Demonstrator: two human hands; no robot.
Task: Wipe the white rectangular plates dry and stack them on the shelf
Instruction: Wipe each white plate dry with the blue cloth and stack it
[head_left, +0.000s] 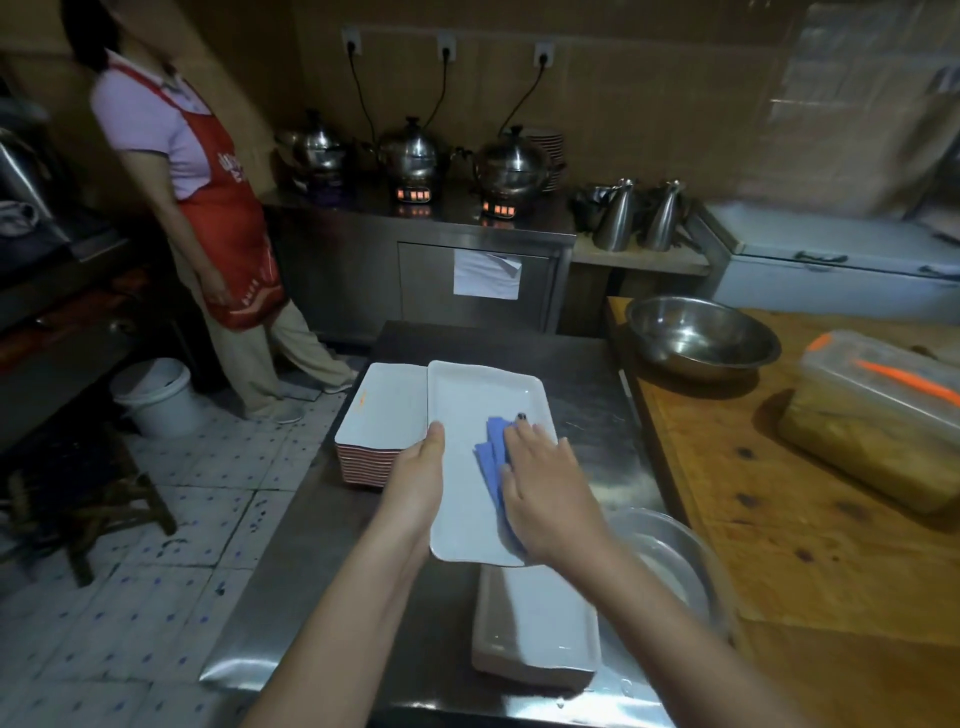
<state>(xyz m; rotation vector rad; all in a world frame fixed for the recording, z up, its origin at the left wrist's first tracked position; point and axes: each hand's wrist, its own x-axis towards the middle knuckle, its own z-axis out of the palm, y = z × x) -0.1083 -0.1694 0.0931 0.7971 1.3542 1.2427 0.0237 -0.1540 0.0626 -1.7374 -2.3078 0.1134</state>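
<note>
I hold a white rectangular plate above the steel counter. My left hand grips its left edge, thumb on the rim. My right hand lies flat on a blue cloth and presses it onto the plate's inside. To the left and behind stands a tall stack of white plates with red-striped edges. Below the held plate, near the counter's front, lies another small stack of white plates.
A shallow metal basin sits right of the near stack. On the wooden table to the right are a steel bowl and a plastic food container. A person in a red apron stands at the left. A white bucket is on the floor.
</note>
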